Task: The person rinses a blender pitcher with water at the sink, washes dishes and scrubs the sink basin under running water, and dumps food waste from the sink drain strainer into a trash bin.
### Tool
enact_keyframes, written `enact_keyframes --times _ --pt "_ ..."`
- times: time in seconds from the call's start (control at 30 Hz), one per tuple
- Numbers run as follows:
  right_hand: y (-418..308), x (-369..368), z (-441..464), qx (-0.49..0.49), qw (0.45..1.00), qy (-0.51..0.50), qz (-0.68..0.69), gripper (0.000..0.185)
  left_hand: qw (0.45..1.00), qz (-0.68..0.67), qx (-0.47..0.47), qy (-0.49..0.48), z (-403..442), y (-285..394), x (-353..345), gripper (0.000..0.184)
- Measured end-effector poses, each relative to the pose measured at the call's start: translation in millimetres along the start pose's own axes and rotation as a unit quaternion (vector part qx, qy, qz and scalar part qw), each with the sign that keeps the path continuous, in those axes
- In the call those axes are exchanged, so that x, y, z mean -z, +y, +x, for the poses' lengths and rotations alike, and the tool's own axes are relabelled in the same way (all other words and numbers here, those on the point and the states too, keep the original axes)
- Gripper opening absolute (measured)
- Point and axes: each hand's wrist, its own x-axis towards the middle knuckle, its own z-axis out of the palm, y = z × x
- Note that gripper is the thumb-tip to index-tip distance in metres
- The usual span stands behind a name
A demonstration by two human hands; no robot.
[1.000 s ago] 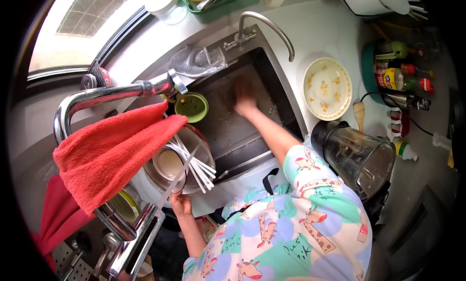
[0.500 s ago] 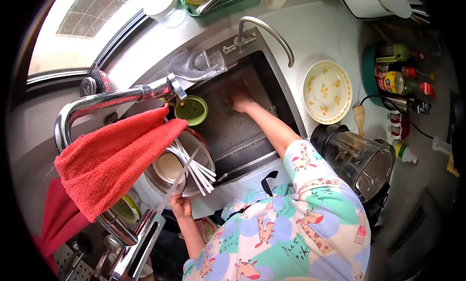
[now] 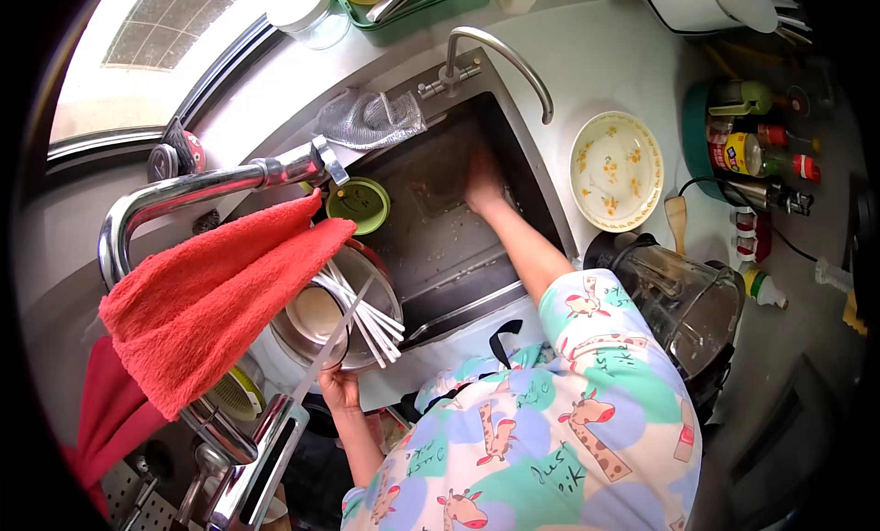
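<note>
My right hand (image 3: 484, 184) is down in the dark sink basin (image 3: 449, 265), low against its floor near the right wall. Its fingers are blurred and dim, so whether they hold anything is unclear. At the sink's front left, my left hand (image 3: 339, 388) has its fingers curled at the lower rim of a metal bowl (image 3: 389, 297). A smaller pan (image 3: 315, 313) and several white sticks (image 3: 367, 322) lie in that bowl. A green bowl (image 3: 358, 205) sits at the basin's left side. Small bits are scattered over the basin floor.
A red towel (image 3: 220, 302) hangs over a chrome pipe (image 3: 183, 193) at left, partly covering the bowl. A curved faucet (image 3: 513, 59) arches behind the basin. At right stand a flowered bowl (image 3: 617, 171), a clear jug (image 3: 683, 302) and several bottles (image 3: 742, 155). Silvery mesh cloth (image 3: 371, 120) drapes the back rim.
My right hand has moved a little to the right and back within the basin. My left hand stays at the metal bowl's rim. The view has shifted slightly.
</note>
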Motion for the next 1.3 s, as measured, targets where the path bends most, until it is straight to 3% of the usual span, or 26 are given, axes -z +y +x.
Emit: enact_keyframes --times 0.1,0.27,0.37,0.47,0.57,0.7,0.8,0.9,1.0,1.07,1.13,1.17,1.2,1.23,1.3 --pt "-7 5 -38 -0.039 0.998 -0.029 -0.041 0.075 1.0 0.0 -0.013 0.016 4 -1 9 0.044" --pt "-8 17 -88 -0.11 0.989 -0.099 0.001 0.092 1.0 0.004 -0.021 -0.007 7 -3 10 0.047" --pt "-22 -1 -108 -0.325 0.921 -0.212 0.037 0.096 0.999 0.012 -0.043 -0.022 13 -6 23 0.049" --pt "-40 -14 -109 -0.408 0.882 -0.227 0.055 0.102 0.999 0.0 -0.046 -0.02 11 -7 16 0.049" --pt "-56 -20 -104 -0.39 0.883 -0.249 0.077 0.103 0.999 0.001 -0.044 -0.023 14 -8 27 0.049" --pt "-45 3 -109 -0.182 0.964 -0.164 0.104 0.098 0.998 0.001 -0.048 -0.026 8 -6 9 0.048" --pt "-68 -9 -93 -0.324 0.93 -0.118 0.128 0.089 0.998 0.002 -0.05 -0.024 10 -6 14 0.047" --pt "-75 -13 -109 -0.024 0.985 -0.134 0.103 0.069 0.999 -0.007 -0.04 0.008 5 -4 1 0.045" --pt "-58 -9 -112 0.243 0.963 -0.11 -0.046 0.062 0.999 -0.008 -0.037 -0.01 6 -5 7 0.043" --pt "-26 -8 -106 0.432 0.895 -0.064 -0.096 0.056 0.999 -0.001 -0.049 -0.006 3 -3 -3 0.041" --pt "10 -34 -95 0.659 0.734 -0.147 -0.065 0.047 0.999 0.008 -0.043 -0.003 6 -4 1 0.042" --pt "19 -46 -93 0.716 0.66 -0.224 0.029 0.04 0.999 0.013 -0.032 -0.001 3 -3 5 0.046" --pt "23 -70 -94 0.74 0.617 -0.263 0.037 0.04 1.0 0.018 -0.023 0.0 4 -4 7 0.05" --pt "7 -63 -90 0.769 0.595 -0.233 0.003 0.041 0.998 0.028 -0.035 0.034 4 -5 7 0.05" --pt "-29 -84 -89 0.792 0.554 -0.245 0.078 0.041 0.998 0.017 -0.051 0.026 2 -8 7 0.051"
